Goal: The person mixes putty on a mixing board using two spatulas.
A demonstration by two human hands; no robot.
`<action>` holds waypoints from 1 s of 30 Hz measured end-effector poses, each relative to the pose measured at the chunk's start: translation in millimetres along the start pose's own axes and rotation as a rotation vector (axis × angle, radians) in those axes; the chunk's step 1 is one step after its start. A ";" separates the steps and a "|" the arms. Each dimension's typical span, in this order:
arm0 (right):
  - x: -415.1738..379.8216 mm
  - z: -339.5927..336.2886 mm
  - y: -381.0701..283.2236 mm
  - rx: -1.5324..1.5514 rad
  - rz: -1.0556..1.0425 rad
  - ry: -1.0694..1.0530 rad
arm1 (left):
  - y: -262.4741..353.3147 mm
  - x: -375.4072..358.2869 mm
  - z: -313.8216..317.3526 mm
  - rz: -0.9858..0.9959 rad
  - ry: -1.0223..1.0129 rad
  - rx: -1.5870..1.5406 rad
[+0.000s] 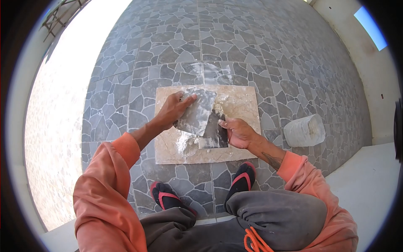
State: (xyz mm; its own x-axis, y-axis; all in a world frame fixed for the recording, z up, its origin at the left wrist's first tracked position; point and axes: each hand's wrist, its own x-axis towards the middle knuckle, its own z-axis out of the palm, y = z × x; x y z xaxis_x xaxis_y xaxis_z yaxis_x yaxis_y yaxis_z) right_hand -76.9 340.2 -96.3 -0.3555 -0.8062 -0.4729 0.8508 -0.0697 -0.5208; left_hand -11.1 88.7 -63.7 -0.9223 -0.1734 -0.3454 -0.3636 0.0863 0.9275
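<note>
My left hand [175, 109] is closed on the edge of a flat grey scraper plate [197, 110] smeared with white paste. My right hand [237, 131] grips a darker flat scraper plate [216, 131], thumb on its upper face. The grey plate partly overlaps the dark one in this view. Both are over a beige tile [168, 157] on the floor. White powder [184, 143] lies on the tile below my left hand, and crumbly whitish paste [221, 101] shows near the plates' far edges.
A whitish plastic container [304, 130] with pale residue sits right of the tile. White smears [210, 72] mark the stone-patterned floor [168, 46] beyond it. My sandalled feet [242, 176] are at the tile's near edge. A wall [352, 54] rises on the right.
</note>
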 end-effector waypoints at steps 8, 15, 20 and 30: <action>-7.6 8.8 -9.7 -0.041 -0.067 0.028 | 17.3 -14.2 6.3 0.024 -0.061 -0.011; -9.0 4.2 -18.8 -0.056 -0.070 0.027 | 15.9 -16.9 -0.9 0.053 -0.119 0.012; -5.8 -4.9 -20.6 -0.013 -0.072 0.018 | 14.3 -19.8 -7.4 0.054 -0.140 0.082; -2.0 -20.3 -22.7 -0.038 -0.064 0.045 | 1.4 -25.5 -19.5 0.065 -0.166 0.087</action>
State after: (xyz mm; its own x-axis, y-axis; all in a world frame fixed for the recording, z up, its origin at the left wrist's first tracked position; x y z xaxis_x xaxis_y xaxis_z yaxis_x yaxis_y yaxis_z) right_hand -103.3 355.3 -97.9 -0.4267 -0.7737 -0.4684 0.8105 -0.0974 -0.5776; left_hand 14.5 74.2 -50.8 -0.9507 -0.0011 -0.3102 -0.3055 0.1774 0.9355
